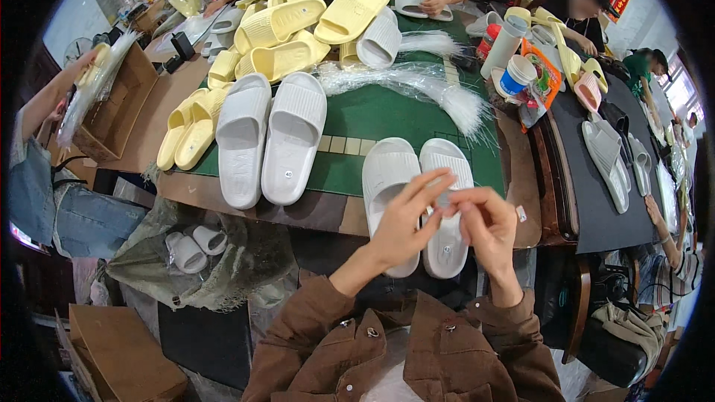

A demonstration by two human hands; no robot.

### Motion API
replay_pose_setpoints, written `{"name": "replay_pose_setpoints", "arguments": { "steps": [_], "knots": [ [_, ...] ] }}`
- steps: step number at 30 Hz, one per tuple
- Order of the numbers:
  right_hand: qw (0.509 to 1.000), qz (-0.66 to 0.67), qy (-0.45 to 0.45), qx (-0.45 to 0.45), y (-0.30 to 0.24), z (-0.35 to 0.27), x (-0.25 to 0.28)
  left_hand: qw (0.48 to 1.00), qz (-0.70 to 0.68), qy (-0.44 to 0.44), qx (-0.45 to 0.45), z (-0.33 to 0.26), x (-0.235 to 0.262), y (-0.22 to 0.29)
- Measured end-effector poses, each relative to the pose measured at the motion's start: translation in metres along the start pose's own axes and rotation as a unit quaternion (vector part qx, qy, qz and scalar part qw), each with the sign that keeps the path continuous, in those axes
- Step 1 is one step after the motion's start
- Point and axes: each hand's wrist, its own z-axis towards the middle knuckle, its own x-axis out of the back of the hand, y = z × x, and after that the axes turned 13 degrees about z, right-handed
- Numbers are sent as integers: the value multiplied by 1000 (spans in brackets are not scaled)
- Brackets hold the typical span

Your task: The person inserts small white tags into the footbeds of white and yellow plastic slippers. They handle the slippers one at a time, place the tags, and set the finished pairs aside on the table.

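Observation:
A pair of pale grey slide sandals (pixel 447 249) lies at the table's near edge, under my two hands. My left hand (pixel 398 227) is above the left sandal, its fingers stretched toward the right and its thumb apart from them. Close beside it, over the right sandal, my right hand (pixel 488 227) has thumb and forefinger pinched together; whatever is between them is too small to make out. A second pair of grey slide sandals (pixel 294 138) lies further left. Beyond, a bundle of thin clear plastic strands (pixel 454 100) spreads across the green mat (pixel 372 115).
Yellow slide sandals (pixel 279 22) are heaped at the back left. A cup (pixel 518 74) and other containers stand right. Co-workers sit around; one across handles a grey sandal (pixel 423 6). A sack (pixel 186 268) holding wrapped sandals hangs below the table; a cardboard box (pixel 123 357) stands lower left.

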Motion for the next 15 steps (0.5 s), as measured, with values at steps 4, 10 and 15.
{"name": "replay_pose_setpoints", "arguments": {
  "steps": [4,10,15],
  "knots": [
    [989,19,-119,87,-9,-8,-5,988,-124,-86,41,-21,-2,8],
    [981,129,-42,141,-21,-17,-14,964,-206,-109,127,-25,9,25],
    [980,88,-35,174,-11,-17,6,992,-67,-100,31,-30,16,36]
  ]
}}
